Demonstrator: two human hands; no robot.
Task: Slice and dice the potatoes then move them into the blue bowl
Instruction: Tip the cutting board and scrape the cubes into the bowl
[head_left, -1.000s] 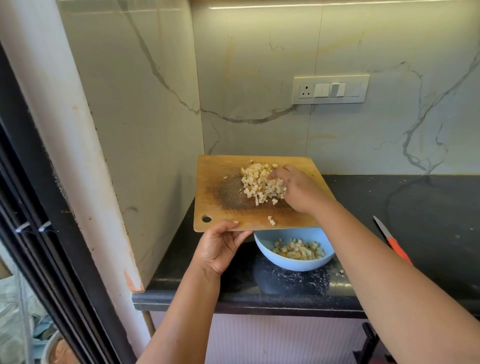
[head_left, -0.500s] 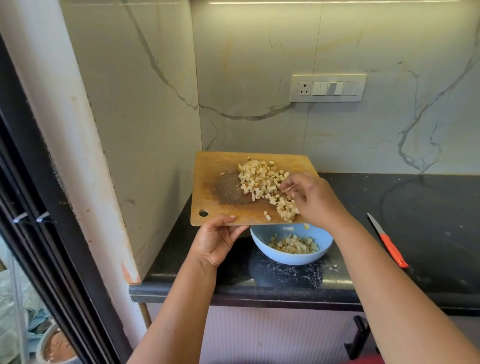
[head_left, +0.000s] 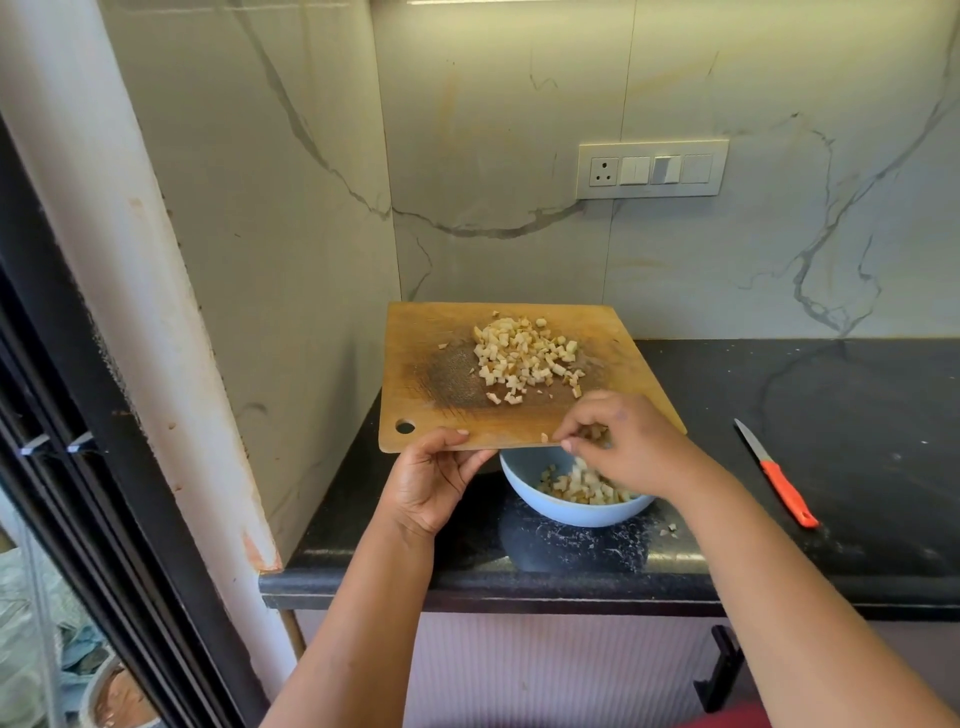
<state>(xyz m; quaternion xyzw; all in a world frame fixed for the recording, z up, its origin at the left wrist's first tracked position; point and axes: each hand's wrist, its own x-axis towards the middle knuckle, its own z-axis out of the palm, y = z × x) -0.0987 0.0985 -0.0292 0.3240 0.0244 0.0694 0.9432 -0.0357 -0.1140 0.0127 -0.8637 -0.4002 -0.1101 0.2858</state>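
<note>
A wooden cutting board is tilted up over the counter, and my left hand grips its near edge beside the hanging hole. A pile of diced potato lies on the board's middle. My right hand is at the board's near edge above the blue bowl, fingers curled round a few potato pieces. More dice fall past it into the bowl, which holds diced potato.
An orange-handled knife lies on the black counter to the right. A few potato crumbs sit beside the bowl. A marble wall with a socket panel stands behind, and a wall close on the left.
My right hand swept a batch of dice from the pile down to the board's near edge and over it, above the bowl. The pile on the board is smaller, the bowl fuller.
</note>
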